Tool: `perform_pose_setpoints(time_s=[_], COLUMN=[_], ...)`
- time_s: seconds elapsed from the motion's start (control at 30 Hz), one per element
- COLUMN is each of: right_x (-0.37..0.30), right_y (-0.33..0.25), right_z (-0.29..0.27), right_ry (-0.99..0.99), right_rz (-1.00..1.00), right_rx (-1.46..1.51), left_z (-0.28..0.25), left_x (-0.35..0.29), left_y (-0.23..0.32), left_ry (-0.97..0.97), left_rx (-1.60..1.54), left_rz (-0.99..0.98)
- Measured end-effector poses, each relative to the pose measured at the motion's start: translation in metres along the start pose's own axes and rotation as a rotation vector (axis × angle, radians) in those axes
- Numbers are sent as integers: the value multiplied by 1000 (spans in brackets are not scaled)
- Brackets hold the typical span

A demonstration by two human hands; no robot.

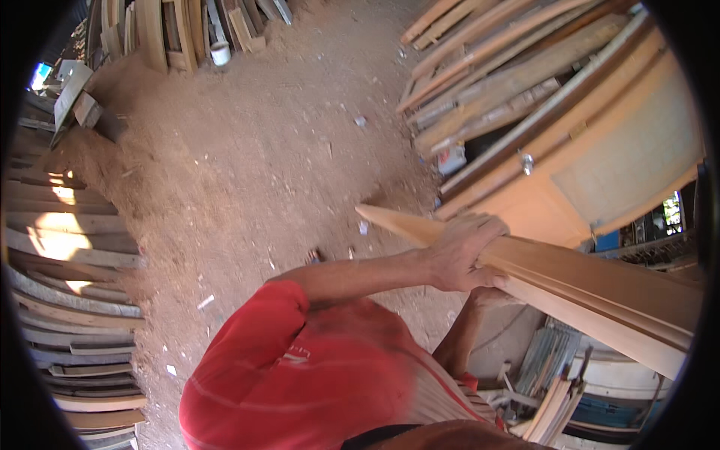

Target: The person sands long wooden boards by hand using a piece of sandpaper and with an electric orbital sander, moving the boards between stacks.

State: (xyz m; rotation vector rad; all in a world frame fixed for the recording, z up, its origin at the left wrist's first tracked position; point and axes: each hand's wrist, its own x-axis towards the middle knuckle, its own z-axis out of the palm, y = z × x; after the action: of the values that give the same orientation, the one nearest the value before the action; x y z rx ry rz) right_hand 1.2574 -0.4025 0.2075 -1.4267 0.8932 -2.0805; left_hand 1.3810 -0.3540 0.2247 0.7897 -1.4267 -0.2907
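Observation:
A long, pale wooden beam (592, 281) with a stepped, grooved edge crosses the right side in front of me. Its narrow far end reaches out over the dirt floor, and its near end runs to the right rim of the view. My left hand (469, 251) is wrapped over the top of the beam, closed on it. Below that hand, my right hand (493, 297) grips the beam from its underside; most of its fingers are hidden by the wood.
Stacked boards (517, 82) and an orange wooden door (540, 199) with a metal knob lean at the right. More planks (82, 352) lie along the left. Upright frames (169, 34) and a white bucket (220, 53) stand at the back. Wood scraps dot the dirt floor (247, 165).

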Motion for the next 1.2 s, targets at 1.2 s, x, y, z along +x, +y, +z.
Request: perform_pose_setpoints(time_s=[1.2], right_x=[190], right_y=[362], right_z=[714], right_ry=[192], right_rz=[-236], right_rx=[-313], left_z=[-470], left_x=[512], left_y=[-573], left_ry=[-201], left_rx=[-519], left_rz=[25])
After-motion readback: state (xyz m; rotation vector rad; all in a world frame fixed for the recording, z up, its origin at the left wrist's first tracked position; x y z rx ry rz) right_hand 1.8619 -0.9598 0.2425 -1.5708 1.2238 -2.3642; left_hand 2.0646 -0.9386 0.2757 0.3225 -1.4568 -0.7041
